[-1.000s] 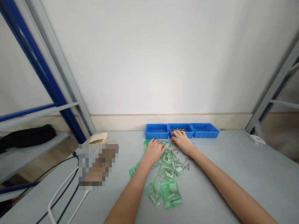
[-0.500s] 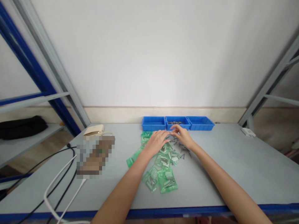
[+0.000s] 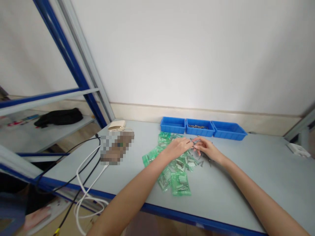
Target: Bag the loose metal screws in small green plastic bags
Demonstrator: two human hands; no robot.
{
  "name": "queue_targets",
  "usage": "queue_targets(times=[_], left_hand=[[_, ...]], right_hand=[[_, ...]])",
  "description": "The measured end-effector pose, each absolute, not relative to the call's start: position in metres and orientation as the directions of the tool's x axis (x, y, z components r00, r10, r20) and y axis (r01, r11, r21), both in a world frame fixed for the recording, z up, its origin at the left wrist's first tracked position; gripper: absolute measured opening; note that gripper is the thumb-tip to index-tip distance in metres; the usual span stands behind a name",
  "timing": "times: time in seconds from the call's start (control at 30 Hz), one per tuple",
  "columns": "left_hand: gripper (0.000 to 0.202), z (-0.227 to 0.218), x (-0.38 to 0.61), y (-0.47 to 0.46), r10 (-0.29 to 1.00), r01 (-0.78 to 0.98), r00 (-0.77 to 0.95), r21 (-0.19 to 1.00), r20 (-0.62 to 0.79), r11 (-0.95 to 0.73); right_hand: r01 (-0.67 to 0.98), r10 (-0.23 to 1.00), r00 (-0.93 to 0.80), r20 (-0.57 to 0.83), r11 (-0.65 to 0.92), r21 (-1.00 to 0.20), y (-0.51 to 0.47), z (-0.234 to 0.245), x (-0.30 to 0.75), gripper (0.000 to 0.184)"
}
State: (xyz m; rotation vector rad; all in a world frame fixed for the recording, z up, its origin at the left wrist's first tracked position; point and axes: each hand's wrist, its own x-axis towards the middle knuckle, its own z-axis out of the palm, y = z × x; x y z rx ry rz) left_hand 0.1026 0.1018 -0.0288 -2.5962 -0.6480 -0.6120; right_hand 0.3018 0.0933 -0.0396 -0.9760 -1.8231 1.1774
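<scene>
Over a pile of loose screws (image 3: 206, 157), my two hands meet at the fingertips. My left hand (image 3: 179, 147), seen from its back, has its fingers bent together; what they hold is hidden. The thumb and fingers of my right hand (image 3: 206, 147) pinch what looks like a screw, small and dark, between the hands. Green-tinted clear bags (image 3: 180, 184) with screws and pale plugs inside lie under and in front of my left hand. Behind the hands stands a blue bin (image 3: 200, 131) with screws in it.
Two more blue bins flank the middle one, a left bin (image 3: 172, 128) and a right bin (image 3: 228, 134). On the left are a cream-coloured box (image 3: 117, 126), a blurred-out object (image 3: 118, 147) and trailing cables (image 3: 82, 183). A white device (image 3: 298, 150) sits far right.
The camera view has turned left and tilted, so the table appears shifted right. My hands stay together over the screws, with my right fingers now lower and closer to my left fingers.
</scene>
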Motion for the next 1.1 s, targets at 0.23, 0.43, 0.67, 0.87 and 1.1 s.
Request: queue_targets(times=[0.23,0.43,0.67,0.87,1.1], left_hand=[[0.024,-0.029,0.102,0.102,0.419,0.572,0.745,-0.174,0.518,-0.802],[0.030,-0.022,0.102,0.099,0.459,0.608,0.707,-0.130,0.539,-0.783],[0.033,-0.025,0.100,0.099,0.462,0.600,0.731,-0.152,0.502,-0.785],[0.032,-0.020,0.097,0.095,0.461,0.609,0.746,-0.212,0.480,-0.764],[0.036,-0.017,0.098,0.092,0.477,0.619,0.716,-0.146,0.510,-0.772]], right_hand=[[0.742,0.825,-0.454,0.337,0.559,-0.369,0.074,-0.021,0.305,0.020],[0.815,0.801,-0.431,0.416,0.543,-0.203,0.068,-0.017,0.294,0.020],[0.730,0.838,-0.357,0.413,0.526,-0.436,0.070,-0.022,0.294,0.029],[0.651,0.849,-0.333,0.411,0.522,-0.551,0.074,-0.028,0.293,0.023],[0.551,0.871,-0.307,0.384,0.492,-0.674,0.076,-0.030,0.291,0.022]])
